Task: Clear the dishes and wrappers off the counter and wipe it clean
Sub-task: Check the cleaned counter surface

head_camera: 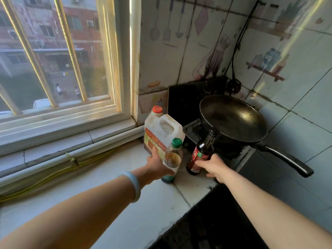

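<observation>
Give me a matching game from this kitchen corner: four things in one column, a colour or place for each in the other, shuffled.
1. white plastic jug
2. clear plastic bottle
3. dark glass bottle with red label
4. black wok

A. sits on the stove
B. green cap
C. gripped by the right hand
D. orange cap

Pairs: 1-D, 2-B, 3-C, 4-A

A black wok sits on the dark stove at two o'clock. A barred window fills ten o'clock, with a yellow cord strung beneath.
</observation>
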`<action>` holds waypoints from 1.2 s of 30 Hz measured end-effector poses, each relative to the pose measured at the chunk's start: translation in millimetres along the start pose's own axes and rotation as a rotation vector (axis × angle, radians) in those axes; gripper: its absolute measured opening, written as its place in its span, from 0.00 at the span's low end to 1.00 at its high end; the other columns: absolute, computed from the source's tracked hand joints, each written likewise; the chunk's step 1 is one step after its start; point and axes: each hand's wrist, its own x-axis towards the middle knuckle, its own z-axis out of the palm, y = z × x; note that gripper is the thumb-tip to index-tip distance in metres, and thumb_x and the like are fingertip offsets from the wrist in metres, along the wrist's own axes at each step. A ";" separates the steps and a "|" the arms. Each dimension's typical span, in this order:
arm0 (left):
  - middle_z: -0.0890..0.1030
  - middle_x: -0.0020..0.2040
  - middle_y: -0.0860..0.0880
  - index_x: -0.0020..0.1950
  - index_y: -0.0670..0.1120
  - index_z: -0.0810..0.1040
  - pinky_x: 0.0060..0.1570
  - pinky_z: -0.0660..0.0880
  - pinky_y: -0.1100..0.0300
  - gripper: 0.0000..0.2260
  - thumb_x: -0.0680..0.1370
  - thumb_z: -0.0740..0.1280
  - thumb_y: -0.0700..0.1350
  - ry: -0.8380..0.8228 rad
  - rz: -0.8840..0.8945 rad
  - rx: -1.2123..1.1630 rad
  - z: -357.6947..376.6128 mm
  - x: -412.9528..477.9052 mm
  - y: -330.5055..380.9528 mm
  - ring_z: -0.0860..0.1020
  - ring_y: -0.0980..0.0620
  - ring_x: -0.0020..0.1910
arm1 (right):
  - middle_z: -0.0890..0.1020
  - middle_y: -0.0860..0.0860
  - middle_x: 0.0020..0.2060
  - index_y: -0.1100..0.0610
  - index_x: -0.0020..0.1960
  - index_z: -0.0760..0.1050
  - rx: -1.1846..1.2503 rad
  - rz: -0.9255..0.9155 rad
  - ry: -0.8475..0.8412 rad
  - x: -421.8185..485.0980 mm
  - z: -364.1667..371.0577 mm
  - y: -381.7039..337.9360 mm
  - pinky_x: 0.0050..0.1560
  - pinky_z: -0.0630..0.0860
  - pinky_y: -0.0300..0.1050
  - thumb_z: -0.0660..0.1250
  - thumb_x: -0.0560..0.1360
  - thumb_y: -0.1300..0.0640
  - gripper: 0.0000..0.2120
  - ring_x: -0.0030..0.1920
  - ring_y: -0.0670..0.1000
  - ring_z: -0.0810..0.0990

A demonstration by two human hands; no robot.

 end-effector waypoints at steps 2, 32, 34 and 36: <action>0.68 0.67 0.46 0.74 0.62 0.45 0.63 0.74 0.44 0.58 0.56 0.80 0.45 -0.001 -0.022 -0.046 7.4 8.1 -1.0 0.69 0.42 0.68 | 0.77 0.53 0.58 0.57 0.66 0.68 0.079 -0.023 0.007 6.5 4.9 2.9 0.49 0.72 0.50 0.75 0.70 0.57 0.28 0.56 0.53 0.74; 0.69 0.53 0.54 0.72 0.57 0.48 0.61 0.74 0.39 0.49 0.66 0.75 0.29 -0.045 -0.029 -0.103 -23.8 39.1 -5.0 0.68 0.41 0.66 | 0.83 0.46 0.53 0.50 0.64 0.71 0.017 -0.265 -0.238 30.2 39.1 -1.6 0.64 0.74 0.50 0.78 0.62 0.53 0.33 0.58 0.47 0.79; 0.69 0.56 0.52 0.74 0.57 0.46 0.59 0.76 0.40 0.51 0.66 0.74 0.28 -0.029 -0.015 -0.108 -27.4 43.5 -3.4 0.69 0.43 0.65 | 0.81 0.47 0.57 0.50 0.69 0.66 0.020 -0.281 -0.281 25.0 36.8 -0.2 0.65 0.70 0.47 0.77 0.63 0.60 0.38 0.61 0.48 0.77; 0.69 0.59 0.50 0.74 0.57 0.45 0.58 0.77 0.41 0.53 0.64 0.75 0.30 -0.011 -0.003 -0.110 -31.2 48.7 -1.5 0.69 0.45 0.64 | 0.77 0.47 0.60 0.48 0.72 0.57 0.049 -0.312 -0.307 16.1 38.0 5.7 0.63 0.68 0.44 0.79 0.63 0.63 0.46 0.63 0.47 0.74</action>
